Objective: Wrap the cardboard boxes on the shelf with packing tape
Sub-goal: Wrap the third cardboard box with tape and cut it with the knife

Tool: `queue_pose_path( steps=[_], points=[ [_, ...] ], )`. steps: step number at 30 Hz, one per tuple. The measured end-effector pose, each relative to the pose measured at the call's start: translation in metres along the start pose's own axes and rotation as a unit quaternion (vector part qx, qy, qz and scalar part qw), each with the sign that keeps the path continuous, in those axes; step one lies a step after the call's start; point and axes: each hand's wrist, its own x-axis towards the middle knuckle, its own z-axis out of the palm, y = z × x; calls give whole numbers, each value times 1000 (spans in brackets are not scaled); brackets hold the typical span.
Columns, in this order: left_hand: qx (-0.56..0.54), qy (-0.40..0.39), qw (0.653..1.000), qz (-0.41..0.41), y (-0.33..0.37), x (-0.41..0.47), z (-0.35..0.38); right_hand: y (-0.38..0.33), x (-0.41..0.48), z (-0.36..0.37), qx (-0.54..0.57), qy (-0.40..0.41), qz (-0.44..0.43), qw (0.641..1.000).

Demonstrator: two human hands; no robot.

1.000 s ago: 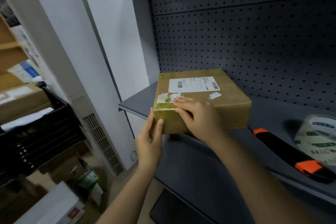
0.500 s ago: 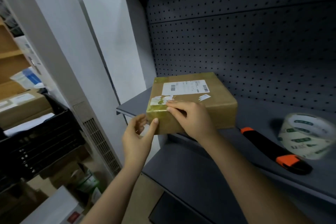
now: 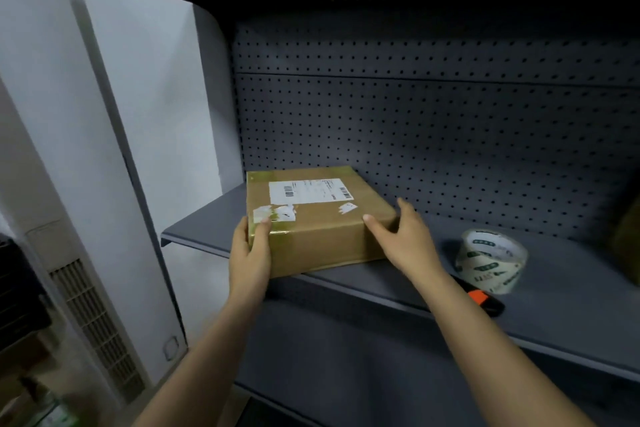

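The box is brown cardboard with a matt face; glossy clear tape covers its near-left corner. A smooth white paper label lies on the box top. The shelf under the box is grey painted metal, matt and smooth. Behind the box, the back panel is perforated grey metal. Right of the box, the tape roll is glossy printed plastic film.
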Motion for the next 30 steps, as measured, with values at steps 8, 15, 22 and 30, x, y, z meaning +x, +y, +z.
queue_pose_path(
  steps=[8,15,22,30],
  points=[
    [-60,-74,993,73,14,20,-43,-33,-43,22,210,112,14,971],
    [-137,-190,965,114,36,13,-50,-53,-106,10,288,256,-29,922],
    [-184,-360,912,76,44,-43,-3,-42,-188,-53,248,377,2,892],
    [-145,-486,860,49,50,-123,60,-8,-260,-113,240,470,46,848]
  ],
)
